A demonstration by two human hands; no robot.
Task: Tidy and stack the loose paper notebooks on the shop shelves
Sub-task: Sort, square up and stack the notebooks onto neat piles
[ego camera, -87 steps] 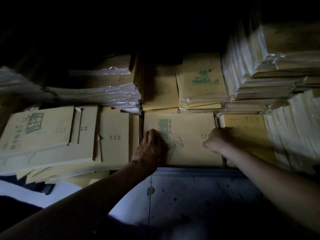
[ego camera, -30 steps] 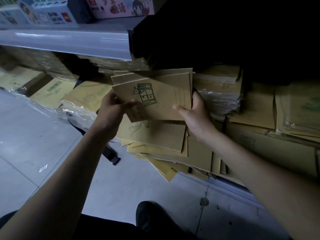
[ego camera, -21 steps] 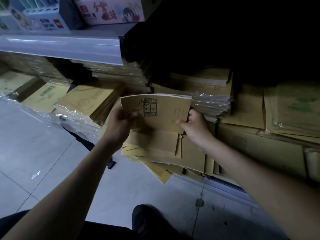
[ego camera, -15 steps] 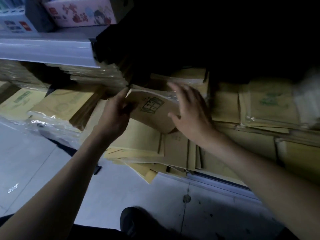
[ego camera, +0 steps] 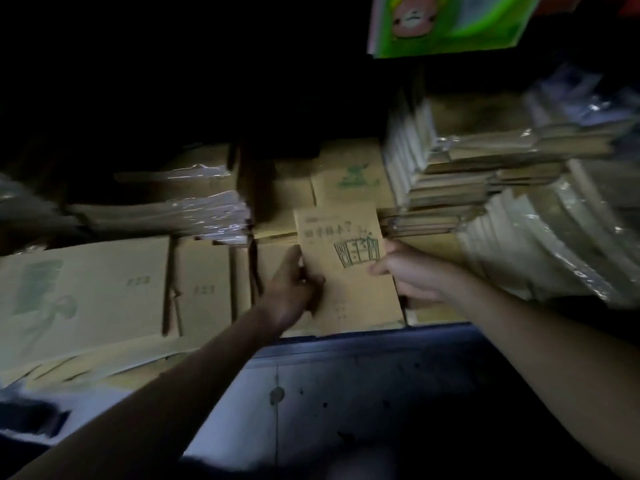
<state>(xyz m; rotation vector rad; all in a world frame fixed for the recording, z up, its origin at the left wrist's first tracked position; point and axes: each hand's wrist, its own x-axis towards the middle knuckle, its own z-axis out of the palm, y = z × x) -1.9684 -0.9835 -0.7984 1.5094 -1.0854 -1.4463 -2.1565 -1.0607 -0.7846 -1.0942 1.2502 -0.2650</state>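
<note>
Left hand (ego camera: 294, 289) grips left edge of thin brown paper notebook with green window drawing (ego camera: 346, 268) | right hand (ego camera: 412, 275) pinches its right edge | notebook held over front-shelf brown notebook stack (ego camera: 270, 251), beside plastic-wrapped bundles (ego camera: 450, 188)

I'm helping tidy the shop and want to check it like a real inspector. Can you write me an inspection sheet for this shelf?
Surface: shelf packed with brown paper notebooks; only its front edge shows.
Job's things: notebook with a green drawing held over the front stack; loose notebooks on the left lie fanned and uneven, some past the edge.
Clutter: plastic-wrapped bundles at the back left; taller wrapped stack on the right.
Hands: left hand grips the notebook's left edge; right hand pinches its right edge.
Cables: nothing seen.
Surroundings: green picture book overhead; floor below; very dim light.
</note>
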